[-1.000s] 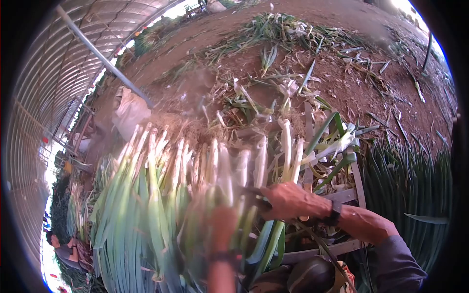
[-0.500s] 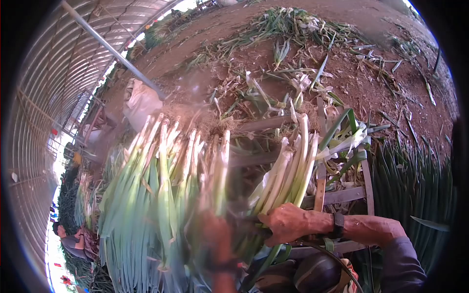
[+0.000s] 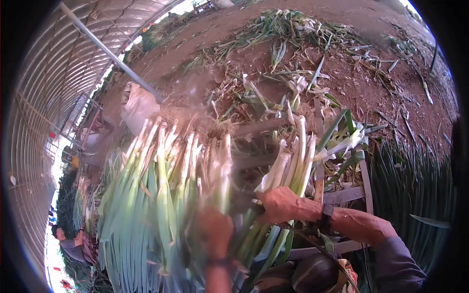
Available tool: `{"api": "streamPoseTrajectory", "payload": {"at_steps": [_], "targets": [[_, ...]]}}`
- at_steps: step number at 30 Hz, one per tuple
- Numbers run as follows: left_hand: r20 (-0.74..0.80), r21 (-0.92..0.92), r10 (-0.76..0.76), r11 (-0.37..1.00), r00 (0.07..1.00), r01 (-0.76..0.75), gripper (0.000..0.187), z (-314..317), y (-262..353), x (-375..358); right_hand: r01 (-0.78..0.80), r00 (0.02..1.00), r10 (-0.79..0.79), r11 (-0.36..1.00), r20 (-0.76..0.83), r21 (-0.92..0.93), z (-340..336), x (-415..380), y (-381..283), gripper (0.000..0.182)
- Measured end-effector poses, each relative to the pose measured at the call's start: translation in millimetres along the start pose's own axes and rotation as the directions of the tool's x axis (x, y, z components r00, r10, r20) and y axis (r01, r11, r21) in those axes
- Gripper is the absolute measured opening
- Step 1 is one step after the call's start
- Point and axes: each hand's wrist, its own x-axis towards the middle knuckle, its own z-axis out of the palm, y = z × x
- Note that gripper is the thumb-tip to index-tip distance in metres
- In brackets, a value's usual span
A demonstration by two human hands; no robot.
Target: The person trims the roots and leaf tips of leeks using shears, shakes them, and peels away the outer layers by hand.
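My right hand (image 3: pixel 282 204), with a dark wristband, is closed around the stalks of a small bunch of green onions (image 3: pixel 293 163), whose white ends and roots point away from me. Left of it, my left hand (image 3: pixel 216 229) is blurred and lies over the green part of other stalks; its fingers are smeared. A wide row of green onions (image 3: pixel 163 190) lies side by side to the left, roots at the far end and leaves toward me.
A slatted frame (image 3: pixel 344 196) stands under the stalks. More green onions (image 3: pixel 413 195) are at the right. A pale sack (image 3: pixel 139 108) sits behind the row, beside a metal pole (image 3: pixel 110 53). Leaf scraps (image 3: pixel 293 29) litter the soil. Another person (image 3: pixel 73 246) is at the far left.
My right hand has moved slightly up and left on the bunch. My left hand has shifted slightly. The person at the far left has bent lower.
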Motion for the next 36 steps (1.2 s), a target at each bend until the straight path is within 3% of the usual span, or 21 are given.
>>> {"api": "streamPoseTrajectory", "payload": {"at_steps": [7,9,15,18,24,30,33,36], "targets": [[0.045,-0.149,-0.05,0.987,0.998,0.056,0.041,13.1,1.7,-9.7,-0.078,0.995,0.074,0.996,-0.059,-0.053,-1.0,13.7,18.3,0.052],[0.097,-0.23,-0.109,0.965,0.989,0.129,0.039,15.2,-0.6,-6.5,-0.122,0.992,0.12,0.991,-0.046,-0.046,-5.6,12.7,16.8,0.052],[0.354,-0.472,-0.049,0.853,0.934,0.224,0.04,-41.0,15.1,-3.1,-0.165,0.986,0.165,0.986,0.014,0.003,-18.2,-6.3,12.6,0.05],[0.394,-0.428,-0.055,0.872,0.918,0.236,0.04,-44.6,16.7,-6.1,-0.153,0.988,0.154,0.988,-0.019,0.016,-22.4,-8.7,15.1,0.049],[0.295,-0.437,-0.055,0.88,0.954,0.186,0.04,-23.9,15.2,-16.7,-0.085,0.989,0.085,0.996,-0.117,0.0,-14.8,3.6,24.6,0.045],[0.505,-0.398,-0.086,0.86,0.859,0.32,0.044,-35.3,13.4,-2.0,-0.097,0.984,0.09,0.994,-0.157,-0.041,-6.0,18.2,33.0,0.04],[0.523,-0.44,-0.11,0.814,0.845,0.378,0.055,-27.6,16.3,9.1,-0.066,0.993,0.065,0.998,-0.098,-0.01,-15.7,-0.3,25.4,0.038],[0.349,-0.633,-0.126,0.699,0.929,0.333,0.067,-32.7,22.0,11.6,0.025,1.0,-0.025,0.995,-0.003,0.101,-44.2,-43.8,-5.0,0.044]]}}
